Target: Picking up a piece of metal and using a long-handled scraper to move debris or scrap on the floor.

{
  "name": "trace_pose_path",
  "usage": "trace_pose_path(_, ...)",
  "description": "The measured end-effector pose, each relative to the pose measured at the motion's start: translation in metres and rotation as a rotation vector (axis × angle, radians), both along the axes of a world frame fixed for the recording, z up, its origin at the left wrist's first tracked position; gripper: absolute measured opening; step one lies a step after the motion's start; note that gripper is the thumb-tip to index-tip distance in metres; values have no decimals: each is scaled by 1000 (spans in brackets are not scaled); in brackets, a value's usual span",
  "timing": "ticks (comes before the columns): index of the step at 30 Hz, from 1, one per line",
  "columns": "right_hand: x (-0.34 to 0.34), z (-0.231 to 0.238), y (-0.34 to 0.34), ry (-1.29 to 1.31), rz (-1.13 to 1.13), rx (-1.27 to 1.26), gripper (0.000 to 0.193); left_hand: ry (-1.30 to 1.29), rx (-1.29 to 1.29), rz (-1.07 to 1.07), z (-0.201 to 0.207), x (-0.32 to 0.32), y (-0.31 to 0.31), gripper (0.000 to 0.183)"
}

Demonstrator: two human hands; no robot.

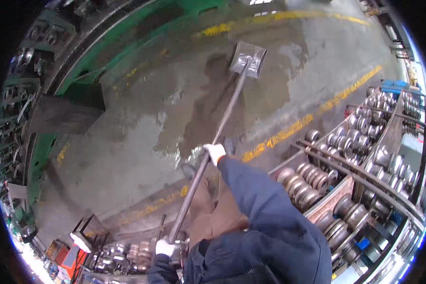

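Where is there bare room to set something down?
Bare floor lies between the green machine base and the shovel, and right of the shovel up to the rack-side yellow line; parts look wet. Crowded: the rack, full of metal rollers, and the lower left, where more rollers sit.

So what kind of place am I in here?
Probably a metalworking shop: green machinery on the left, rows of round metal parts on the right, and yellow floor lines.
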State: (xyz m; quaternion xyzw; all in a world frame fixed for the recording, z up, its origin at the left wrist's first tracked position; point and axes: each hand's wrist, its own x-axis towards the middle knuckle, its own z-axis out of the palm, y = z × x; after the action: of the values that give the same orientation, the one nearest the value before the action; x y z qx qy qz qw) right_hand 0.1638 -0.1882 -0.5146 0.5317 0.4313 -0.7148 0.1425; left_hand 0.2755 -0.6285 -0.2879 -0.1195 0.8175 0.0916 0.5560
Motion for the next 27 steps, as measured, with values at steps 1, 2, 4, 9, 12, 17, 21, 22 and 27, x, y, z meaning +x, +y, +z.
trace_pose_path(1, -7, 8, 11, -9, 89, 139, 40, -35, 32, 110, 2, -22, 26, 45)
trace_pose_path(2, -19, 26, 8, -8, 62, 300, 46, -26, 38, 47, -21, -6, -7, 46)
trace_pose_path(4, -37, 53, 8, -22, 92, 568, 57, -60, 55, 32, -45, -10, 1, 47)
trace_pose_path(9, -96, 173, 48, 132, 165, 712, 62, -250, 232, 152, -58, -17, 28, 37)
trace_pose_path(12, -101, 178, 56, 114, 164, 782, 61, -249, 207, 11, -41, -28, 43, 50)
trace_pose_path(17, -57, 109, 17, 31, 128, 666, 61, -142, 348, 11, -4, 3, -40, 42)
trace_pose_path(21, -13, 139, -66, 196, -95, 89, 13, -8, 125, 167, 164, -27, -21, 43)
trace_pose_path(22, 7, 127, -87, 80, -112, -80, 15, -5, -156, -154, 139, 26, -117, 55)
trace_pose_path(27, 89, 85, -198, -191, -85, -638, 26, -128, -720, -450, 277, -16, -76, 66)
